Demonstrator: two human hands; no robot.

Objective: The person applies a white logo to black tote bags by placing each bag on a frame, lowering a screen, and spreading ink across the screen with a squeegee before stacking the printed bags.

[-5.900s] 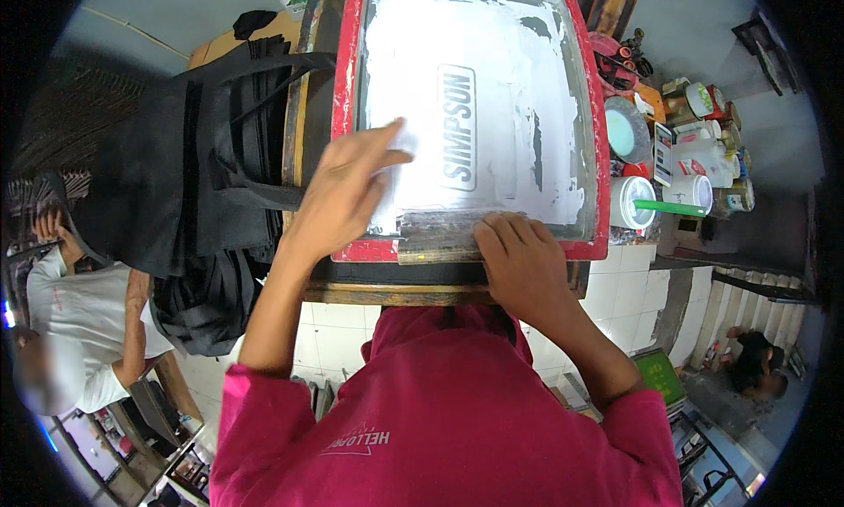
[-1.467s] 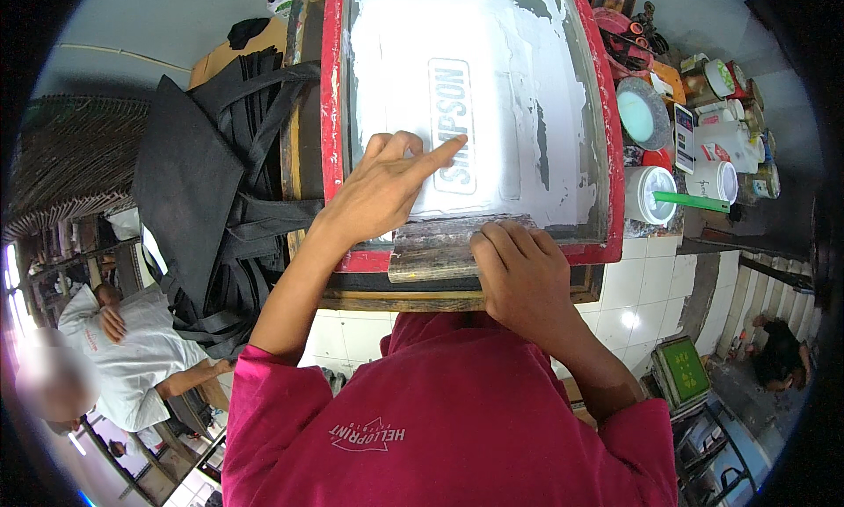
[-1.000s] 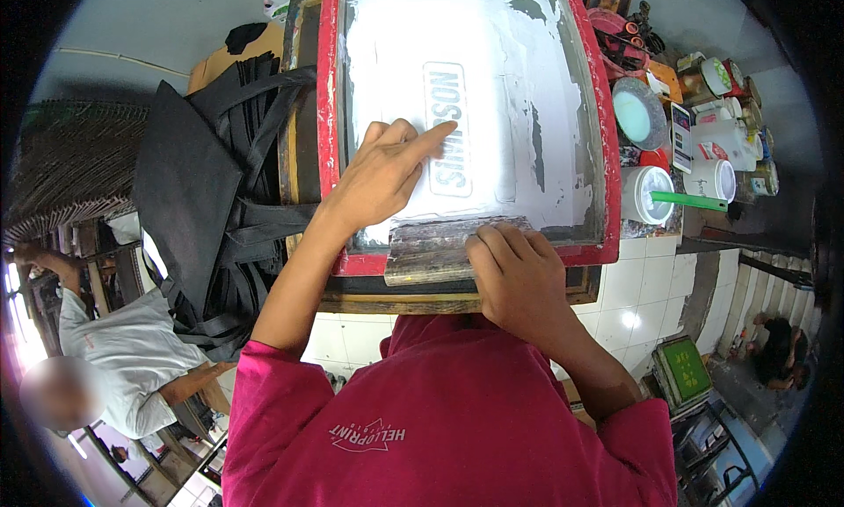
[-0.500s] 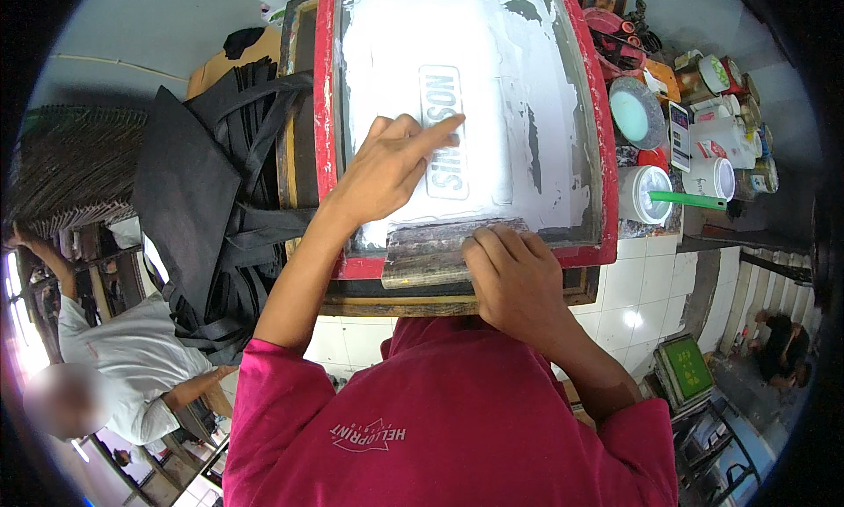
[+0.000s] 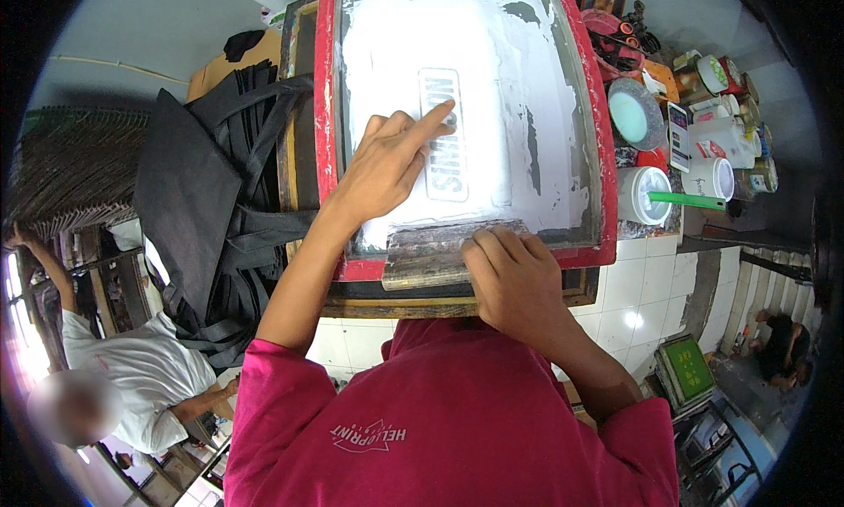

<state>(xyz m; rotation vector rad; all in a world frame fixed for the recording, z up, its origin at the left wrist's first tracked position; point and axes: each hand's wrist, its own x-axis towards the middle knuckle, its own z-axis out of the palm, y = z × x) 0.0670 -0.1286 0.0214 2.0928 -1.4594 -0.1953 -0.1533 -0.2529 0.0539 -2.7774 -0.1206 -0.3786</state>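
Observation:
A screen-printing frame (image 5: 326, 138) with red edges lies in front of me, its mesh (image 5: 396, 32) smeared with white ink. A rounded rectangular stencil with lettering (image 5: 448, 186) shows through the mesh. My left hand (image 5: 382, 173) reaches over the frame's left edge, holding nothing; its index finger is stretched out onto the upper part of the lettering, the other fingers partly bent. At the near edge, my right hand (image 5: 512, 274) grips the right end of a wide, ink-stained squeegee (image 5: 426, 254). The squeegee leans across the frame's near rim.
Black fabric bags with straps (image 5: 189, 173) are piled left of the frame. On the right stand a bowl of pale green ink (image 5: 629, 116), a white tub (image 5: 646, 198) with a green-handled tool (image 5: 694, 199), and several containers. A person in a white shirt (image 5: 145, 375) is at lower left.
My left index fingertip has slid a little away from me and left along the lettering. My right hand and the squeegee stay nearly in place. The person at left has shifted slightly.

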